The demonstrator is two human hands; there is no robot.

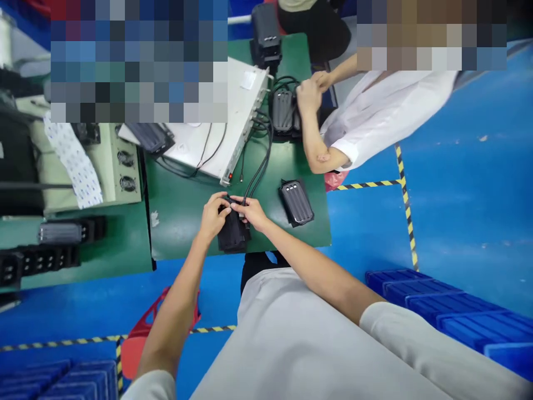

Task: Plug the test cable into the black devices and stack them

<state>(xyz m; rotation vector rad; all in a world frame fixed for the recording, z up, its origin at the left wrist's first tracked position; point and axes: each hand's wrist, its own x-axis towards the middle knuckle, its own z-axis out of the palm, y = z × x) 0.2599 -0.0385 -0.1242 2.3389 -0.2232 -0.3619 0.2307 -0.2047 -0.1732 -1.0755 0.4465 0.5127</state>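
Note:
A stack of black power banks (233, 230) lies near the front edge of the green table (266, 236). My left hand (214, 216) is closed at the far end of the stack, thumb and fingers pinching the top power bank. My right hand (252, 213) is closed beside it, with black cables (259, 172) running up from its fingers to the silver test unit (245, 111). The fingertips of both hands nearly meet, and the exact contact between plug and port is too small to make out. Another ribbed power bank (297, 202) lies to the right.
A co-worker's hands (310, 94) are at more power banks (283, 111) on the right edge. Another stack (266, 36) stands at the back. A beige machine (112, 172) is at left, red stool (135, 355) below, blue crates (441, 305) at right.

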